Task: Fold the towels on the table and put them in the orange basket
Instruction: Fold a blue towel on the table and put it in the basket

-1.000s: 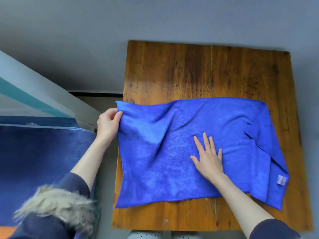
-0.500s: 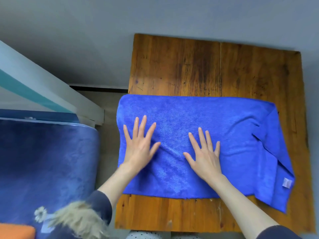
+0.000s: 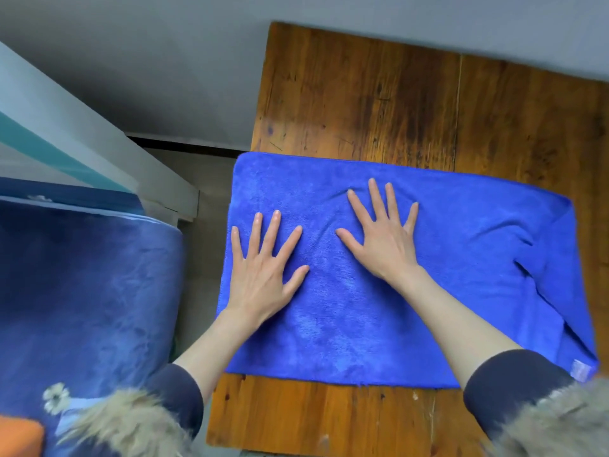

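Observation:
A bright blue towel [image 3: 461,258] lies folded in a wide rectangle across the wooden table [image 3: 395,103], its left edge hanging a little past the table's left side. My left hand [image 3: 263,268] rests flat on the towel's left part, fingers spread. My right hand [image 3: 382,235] presses flat on the towel's middle, fingers spread too. The towel's right end is creased, with a small white label [image 3: 580,369] at its near right corner. A sliver of orange [image 3: 19,437], possibly the basket, shows at the bottom left corner.
A dark blue plush cover [image 3: 82,291] with a small flower print lies to the left of the table. A white and teal frame [image 3: 82,150] runs behind it. A grey wall [image 3: 164,61] backs the table. Fur-trimmed sleeves show at the bottom.
My left hand let go of the towel's left edge and came down flat on it. My right hand slid farther up the towel. The towel now lies smoother.

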The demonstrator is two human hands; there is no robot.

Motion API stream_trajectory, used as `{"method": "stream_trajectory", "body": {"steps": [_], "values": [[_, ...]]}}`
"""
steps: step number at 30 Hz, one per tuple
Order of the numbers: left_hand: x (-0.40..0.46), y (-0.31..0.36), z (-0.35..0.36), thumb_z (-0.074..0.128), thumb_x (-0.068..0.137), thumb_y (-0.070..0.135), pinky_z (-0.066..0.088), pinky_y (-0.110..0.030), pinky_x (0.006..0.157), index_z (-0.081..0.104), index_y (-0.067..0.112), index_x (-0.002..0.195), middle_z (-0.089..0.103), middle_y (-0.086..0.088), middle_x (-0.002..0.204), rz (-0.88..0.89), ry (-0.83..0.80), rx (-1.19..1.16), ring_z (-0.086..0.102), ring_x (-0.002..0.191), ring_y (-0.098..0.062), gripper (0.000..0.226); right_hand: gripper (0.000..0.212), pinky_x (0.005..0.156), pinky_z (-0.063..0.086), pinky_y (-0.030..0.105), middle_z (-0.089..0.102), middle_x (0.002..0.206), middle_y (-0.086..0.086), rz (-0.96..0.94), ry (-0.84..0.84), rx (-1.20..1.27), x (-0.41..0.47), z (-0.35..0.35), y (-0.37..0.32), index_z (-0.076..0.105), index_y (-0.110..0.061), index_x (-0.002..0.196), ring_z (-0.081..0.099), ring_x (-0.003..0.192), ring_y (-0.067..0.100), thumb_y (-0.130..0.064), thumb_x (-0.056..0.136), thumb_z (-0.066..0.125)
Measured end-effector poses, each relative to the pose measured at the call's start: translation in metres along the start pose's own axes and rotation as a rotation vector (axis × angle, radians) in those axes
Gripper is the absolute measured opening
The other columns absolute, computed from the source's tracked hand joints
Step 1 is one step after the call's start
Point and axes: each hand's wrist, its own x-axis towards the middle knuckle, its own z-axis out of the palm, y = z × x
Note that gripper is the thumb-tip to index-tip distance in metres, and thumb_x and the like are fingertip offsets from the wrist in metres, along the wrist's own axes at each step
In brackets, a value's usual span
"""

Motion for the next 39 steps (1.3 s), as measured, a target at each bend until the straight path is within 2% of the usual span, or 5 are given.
{"method": "stream_trajectory", "body": {"steps": [9,16,27,34,39], "values": [[0.011,-0.012,0.001,0.028,0.091,0.053,0.01,-0.062,0.11,0.031,0.027,0.145,0.021,-0.009,0.156,0.009,0.039,0.035,0.016,0.144,-0.033,0.06,0.069,0.109,-0.008,0.063,-0.014,0.158,-0.003,-0.005,0.024,0.048,0.009,-0.006,0.002,0.0,-0.037,0.148,-0.018,0.144,0.021,-0.064,0.089,0.024],[0.016,0.012,0.0,0.03,0.092,0.048,0.003,-0.062,0.111,0.027,0.028,0.146,0.016,-0.009,0.157,0.079,0.093,0.02,0.011,0.145,-0.032,0.058,0.058,0.11,0.0,0.062,0.011,0.158,0.005,0.001,0.188,0.16,-0.05,0.01,0.004,0.029,-0.023,0.146,-0.003,0.145,0.019,-0.04,0.094,0.046],[0.03,0.055,-0.001,0.012,0.085,0.058,-0.006,-0.062,0.109,0.017,0.031,0.148,-0.001,-0.006,0.159,-0.004,-0.09,0.084,-0.007,0.146,-0.027,0.069,0.058,0.114,0.003,0.055,0.008,0.158,0.002,0.278,0.123,0.226,-0.103,0.021,0.125,0.024,-0.023,0.148,0.003,0.146,0.021,-0.039,0.096,0.044],[0.031,0.179,0.006,0.033,0.092,0.047,0.002,-0.063,0.109,0.027,0.027,0.146,0.01,-0.011,0.158,0.167,-0.067,-0.008,0.006,0.145,-0.033,0.059,0.039,0.103,0.034,0.058,0.049,0.137,0.017,0.314,0.416,0.349,-0.141,0.019,0.209,0.058,-0.004,0.124,0.042,0.131,0.035,-0.012,0.086,0.064],[0.045,0.27,0.024,0.049,0.093,0.035,0.004,-0.063,0.109,0.033,0.022,0.145,0.013,-0.01,0.157,0.292,-0.076,-0.01,0.008,0.144,-0.035,0.056,0.05,0.086,0.04,0.05,0.05,0.133,0.016,0.369,0.257,0.274,-0.154,0.028,0.259,0.054,-0.008,0.127,0.047,0.121,0.035,-0.025,0.083,0.068]]}}
